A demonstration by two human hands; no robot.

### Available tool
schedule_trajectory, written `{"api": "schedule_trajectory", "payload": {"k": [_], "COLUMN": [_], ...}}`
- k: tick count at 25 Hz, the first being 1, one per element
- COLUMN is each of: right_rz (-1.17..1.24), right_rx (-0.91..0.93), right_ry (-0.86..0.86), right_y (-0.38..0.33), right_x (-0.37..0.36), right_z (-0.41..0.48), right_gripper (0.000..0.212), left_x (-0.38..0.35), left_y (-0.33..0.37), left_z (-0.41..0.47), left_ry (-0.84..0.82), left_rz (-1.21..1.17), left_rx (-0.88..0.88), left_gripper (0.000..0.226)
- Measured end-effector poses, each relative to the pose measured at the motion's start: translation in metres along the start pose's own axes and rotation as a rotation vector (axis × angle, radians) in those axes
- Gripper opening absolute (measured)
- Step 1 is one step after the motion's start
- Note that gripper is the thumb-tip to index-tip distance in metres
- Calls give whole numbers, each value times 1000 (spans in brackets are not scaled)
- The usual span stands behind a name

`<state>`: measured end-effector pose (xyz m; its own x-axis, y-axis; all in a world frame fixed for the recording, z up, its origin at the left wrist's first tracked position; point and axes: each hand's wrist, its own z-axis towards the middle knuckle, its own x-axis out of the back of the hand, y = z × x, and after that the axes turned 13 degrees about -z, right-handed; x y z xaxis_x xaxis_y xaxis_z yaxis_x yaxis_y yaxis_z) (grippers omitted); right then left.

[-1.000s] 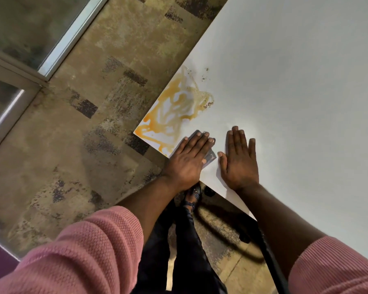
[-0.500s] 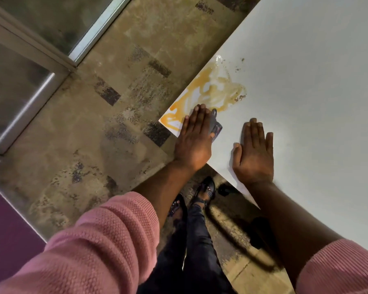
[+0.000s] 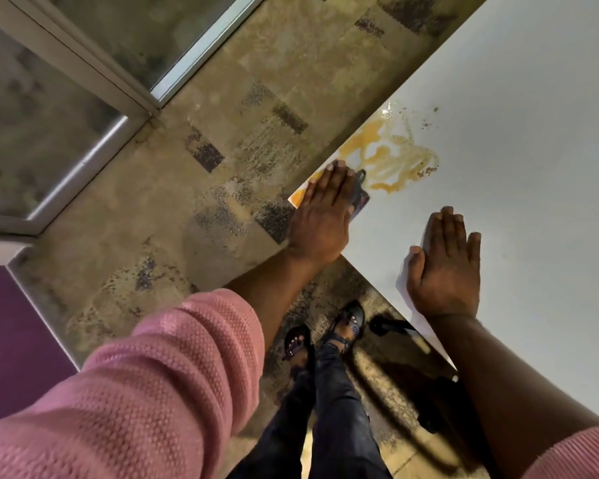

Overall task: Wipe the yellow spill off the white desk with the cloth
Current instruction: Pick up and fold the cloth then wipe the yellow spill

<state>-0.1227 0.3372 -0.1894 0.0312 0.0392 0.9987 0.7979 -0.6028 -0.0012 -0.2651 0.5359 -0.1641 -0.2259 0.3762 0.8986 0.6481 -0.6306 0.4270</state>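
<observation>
A yellow spill [image 3: 391,155] is smeared across the near left corner of the white desk [image 3: 533,133]. My left hand [image 3: 322,212] lies flat on a small grey cloth [image 3: 360,193], pressing it onto the desk at the corner's edge, over the lower part of the spill. Only the cloth's right edge shows past my fingers. My right hand [image 3: 445,267] rests palm down on the bare desk to the right, fingers together, holding nothing. A thin yellow patch [image 3: 300,197] remains at the very corner.
A few small brown specks [image 3: 429,124] dot the desk beyond the spill. Patterned tan floor [image 3: 187,188] lies left of the desk, with a glass door frame [image 3: 94,77] beyond. My legs and sandalled feet [image 3: 325,337] stand below the desk edge.
My left hand has slid the cloth forward and left along the desk corner into the spill, and less yellow shows there now. My right hand has stayed flat on the desk.
</observation>
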Motion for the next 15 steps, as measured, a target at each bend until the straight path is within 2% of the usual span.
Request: {"api": "schedule_trajectory", "payload": {"k": [3,6,11,15], "right_rz": [-12,-6,7,18], "right_rx": [-23,-18,-23,-12], "right_ry": [-12,-14,-33,-22], "right_y": [2,6,4,5], "right_x": [-3,-5,-4,-1], "right_z": [-9,-13,-10,-10], "right_gripper": [68,68,68,68], "left_x": [-29,-23,7,-22], "left_y": [36,22,-18,9], "left_z": [-39,-37,3,-37], "left_ry": [-114,-148,10,-44], "left_rz": [-13,-44,-53,-50], "left_rx": [-132,-234,86,15], "left_gripper": [64,63,63,69]}}
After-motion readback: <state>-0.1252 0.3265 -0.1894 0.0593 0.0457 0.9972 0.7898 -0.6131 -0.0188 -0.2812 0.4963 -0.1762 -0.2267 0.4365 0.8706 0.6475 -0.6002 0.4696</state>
